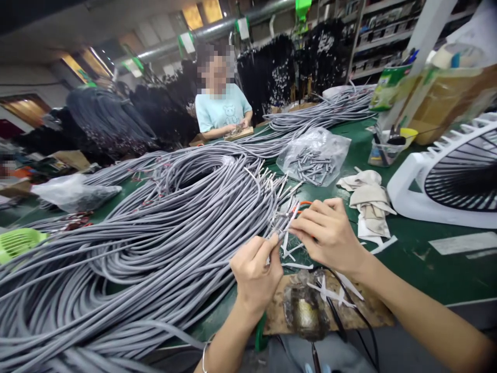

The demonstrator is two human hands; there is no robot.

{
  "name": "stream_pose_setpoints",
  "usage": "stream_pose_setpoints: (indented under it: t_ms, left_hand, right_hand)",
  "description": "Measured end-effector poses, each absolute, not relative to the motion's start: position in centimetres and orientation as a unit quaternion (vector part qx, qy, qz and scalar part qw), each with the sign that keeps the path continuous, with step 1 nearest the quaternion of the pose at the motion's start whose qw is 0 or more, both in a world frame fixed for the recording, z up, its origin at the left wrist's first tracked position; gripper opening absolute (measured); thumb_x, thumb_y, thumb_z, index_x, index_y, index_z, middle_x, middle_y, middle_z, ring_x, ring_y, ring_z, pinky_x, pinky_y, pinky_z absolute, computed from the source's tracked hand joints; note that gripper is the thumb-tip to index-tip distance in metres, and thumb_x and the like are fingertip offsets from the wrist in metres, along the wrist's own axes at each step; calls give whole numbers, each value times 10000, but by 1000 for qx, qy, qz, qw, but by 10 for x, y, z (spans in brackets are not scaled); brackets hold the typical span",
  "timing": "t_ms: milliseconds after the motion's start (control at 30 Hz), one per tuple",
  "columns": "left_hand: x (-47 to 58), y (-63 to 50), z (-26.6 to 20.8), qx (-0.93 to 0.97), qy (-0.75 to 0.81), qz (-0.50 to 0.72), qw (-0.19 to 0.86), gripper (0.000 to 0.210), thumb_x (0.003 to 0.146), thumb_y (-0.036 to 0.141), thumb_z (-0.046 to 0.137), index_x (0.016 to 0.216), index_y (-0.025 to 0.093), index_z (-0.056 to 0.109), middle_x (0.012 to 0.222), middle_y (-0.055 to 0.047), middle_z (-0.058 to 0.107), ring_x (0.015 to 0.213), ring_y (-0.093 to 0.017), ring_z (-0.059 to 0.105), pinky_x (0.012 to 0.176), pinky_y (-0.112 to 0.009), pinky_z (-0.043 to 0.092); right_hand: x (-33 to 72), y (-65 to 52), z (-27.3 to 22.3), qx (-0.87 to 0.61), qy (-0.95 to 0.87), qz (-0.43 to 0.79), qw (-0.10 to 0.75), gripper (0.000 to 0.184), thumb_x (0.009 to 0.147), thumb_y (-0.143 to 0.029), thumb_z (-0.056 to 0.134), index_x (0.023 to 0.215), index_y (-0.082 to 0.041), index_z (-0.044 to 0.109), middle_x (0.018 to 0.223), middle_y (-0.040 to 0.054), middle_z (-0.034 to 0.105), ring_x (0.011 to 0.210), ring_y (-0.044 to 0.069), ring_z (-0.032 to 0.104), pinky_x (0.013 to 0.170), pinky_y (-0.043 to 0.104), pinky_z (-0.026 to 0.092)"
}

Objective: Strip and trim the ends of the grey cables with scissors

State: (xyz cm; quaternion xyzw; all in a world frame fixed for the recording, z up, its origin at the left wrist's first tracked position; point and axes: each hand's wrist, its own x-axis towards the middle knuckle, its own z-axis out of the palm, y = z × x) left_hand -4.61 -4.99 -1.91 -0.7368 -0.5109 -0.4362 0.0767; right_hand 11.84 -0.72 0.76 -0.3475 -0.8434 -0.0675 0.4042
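Note:
My left hand [258, 269] is closed, thumb and forefinger pinching a grey cable [280, 233] near its end. Against that same end press the fingertips of my right hand [326, 233], also closed. A tool with orange handles [305, 203] shows behind and between my right fingers; whether it is held or lies on the table I cannot tell. Thin white strips [287, 243] and loose fibres lie around the fingertips. Left of my hands spreads a big coil of grey cables [166, 233], many with whitish stripped ends [267, 178].
Below my hands, a wooden board [277, 305] carries a dark device [306, 311] with black leads. Right stand a white fan [407, 189] and crumpled cloth [368, 199]. Beyond lies a plastic bag [314, 155] of short grey pieces. A co-worker [223, 111] sits across the green table [423, 274].

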Motion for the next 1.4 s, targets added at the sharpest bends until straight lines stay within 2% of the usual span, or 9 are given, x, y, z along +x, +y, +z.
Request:
stream_pose_setpoints:
  t_ms: [333, 633, 767, 833, 900, 1000, 1167, 1300, 1400]
  left_hand:
    - [-44, -52, -13, -719, -511, -471, 15, 81, 768, 126, 572, 772, 182, 631, 617, 1, 576, 570, -111, 513, 581, -228, 410]
    - [-42, -53, -12, -705, -520, -482, -5, 80, 784, 145, 552, 781, 172, 627, 602, -3, 543, 546, -112, 485, 537, -226, 384]
    - [-42, -56, -10, -704, -513, -489, -31, 83, 787, 146, 546, 779, 174, 624, 628, -6, 555, 543, -106, 487, 531, -221, 373]
    - [-43, -55, -8, -690, -518, -499, -76, 74, 778, 169, 567, 831, 185, 615, 639, 6, 548, 519, -95, 473, 494, -206, 360]
    - [-45, -54, -6, -665, -528, -510, -136, 172, 765, 192, 590, 936, 200, 579, 606, 34, 501, 483, -87, 451, 459, -191, 347]
    - [-46, -50, -4, -656, -529, -503, -191, 232, 763, 178, 582, 990, 212, 548, 604, 42, 483, 514, -97, 467, 497, -192, 366]
    - [-49, -43, -4, -689, -474, -468, -284, 248, 815, 105, 461, 990, 226, 588, 927, -28, 601, 772, -140, 541, 650, -226, 402]
    - [-52, -43, -2, -714, -433, -436, -335, 238, 799, 55, 438, 886, 199, 607, 822, -17, 560, 737, -134, 500, 653, -236, 375]
    - [-53, -47, -4, -746, -395, -415, -340, 259, 753, -2, 421, 607, 157, 563, 729, -8, 469, 698, -117, 465, 632, -235, 352]
  right_hand:
    - [112, -8, 7, -327, -733, 372, 467, 156, 799, -271, 556, 685, -168, 580, 669, 8, 579, 632, 123, 510, 587, 246, 398]
    - [119, -5, 8, -348, -544, 471, 601, 233, 685, -418, 668, 662, -199, 591, 642, 3, 535, 586, 129, 500, 544, 266, 419]
    - [118, -1, 10, -359, -519, 456, 627, 234, 648, -420, 700, 658, -207, 606, 616, -6, 530, 558, 118, 483, 519, 250, 412]
    - [118, 0, 10, -367, -540, 429, 624, 225, 683, -421, 672, 677, -205, 609, 623, -2, 537, 563, 123, 487, 519, 252, 411]
    - [118, 0, 11, -380, -576, 380, 616, 206, 733, -403, 631, 694, -202, 608, 637, 1, 551, 581, 128, 498, 534, 252, 415]
    - [117, -3, 13, -388, -634, 299, 598, 149, 794, -328, 577, 728, -198, 603, 683, 2, 577, 624, 126, 522, 571, 239, 426]
    - [113, -11, 11, -377, -701, 220, 564, 109, 840, -236, 504, 858, -194, 603, 795, 25, 592, 702, 138, 556, 593, 239, 433]
    - [109, -13, 8, -404, -723, 146, 541, 108, 829, -209, 507, 831, -185, 612, 751, 26, 598, 637, 130, 543, 560, 239, 415]
    - [114, -3, 7, -454, -694, 97, 551, 117, 824, -210, 504, 824, -180, 617, 751, 32, 613, 629, 130, 546, 584, 245, 426]
